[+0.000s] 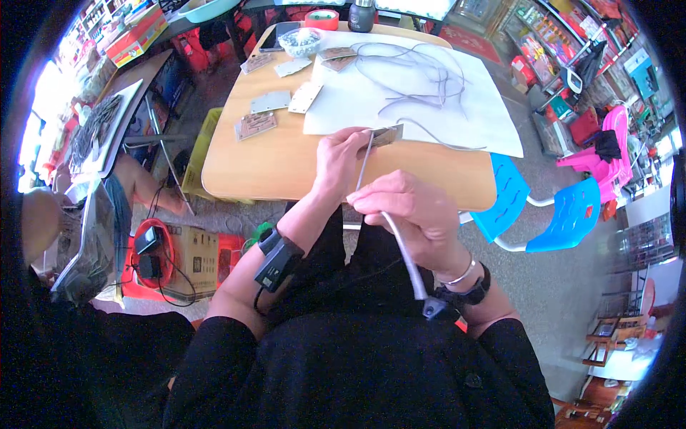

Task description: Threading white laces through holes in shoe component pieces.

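Pinching small metal plate [386, 136] at near table [286, 168] edge: left hand [337, 161], fingers clamped. Right hand [418, 214] fingers clamped on grey wire [365, 164] running to plate. Loose wires [421, 79] on white sheet [471, 107], spare plates [270, 102], bowl [299, 41] beyond. Blue chair [547, 214] right.

Above the near edge of the wooden table [286, 161], the left hand [336, 161] pinches a small metal plate [386, 135]. The right hand [414, 214] grips a grey cable [401, 250] just below it. A white sheet [429, 107] carries loose wires [421, 75].
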Demonstrator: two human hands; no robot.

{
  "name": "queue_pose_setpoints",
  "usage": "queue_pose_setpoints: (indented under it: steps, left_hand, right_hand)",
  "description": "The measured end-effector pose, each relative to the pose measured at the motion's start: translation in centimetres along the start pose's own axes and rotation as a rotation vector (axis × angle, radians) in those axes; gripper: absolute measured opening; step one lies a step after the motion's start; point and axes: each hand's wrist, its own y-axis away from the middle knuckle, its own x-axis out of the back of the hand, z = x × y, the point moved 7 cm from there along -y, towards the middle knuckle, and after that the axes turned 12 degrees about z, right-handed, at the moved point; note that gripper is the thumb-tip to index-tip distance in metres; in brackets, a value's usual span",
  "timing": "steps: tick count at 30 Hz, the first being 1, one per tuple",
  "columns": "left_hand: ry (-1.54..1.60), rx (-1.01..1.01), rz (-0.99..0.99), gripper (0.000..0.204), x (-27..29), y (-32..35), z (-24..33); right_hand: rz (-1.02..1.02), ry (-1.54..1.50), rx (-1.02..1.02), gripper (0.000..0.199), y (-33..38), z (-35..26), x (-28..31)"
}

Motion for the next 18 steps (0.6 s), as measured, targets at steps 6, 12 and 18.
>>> queue_pose_setpoints:
  steps: [6, 12, 18]
  left_hand:
    - [-0.413, -0.167, -0.115, 0.024, -0.1, -0.7, -1.8]
    - [0.052, 0.457, -0.354, 0.031, -1.3, 1.5, -2.1]
    - [0.346, 0.699, -0.294, 0.032, -0.2, 1.2, -3.2]
  right_hand:
    - [0.462, -0.344, -0.484, 0.021, -3.1, 4.1, 5.6]
    - [0.388, 0.682, -0.459, 0.033, -3.5, 18.7, 16.4]
    - [0.120, 0.471, -1.049, 0.045, 4.5, 15.2, 10.9]
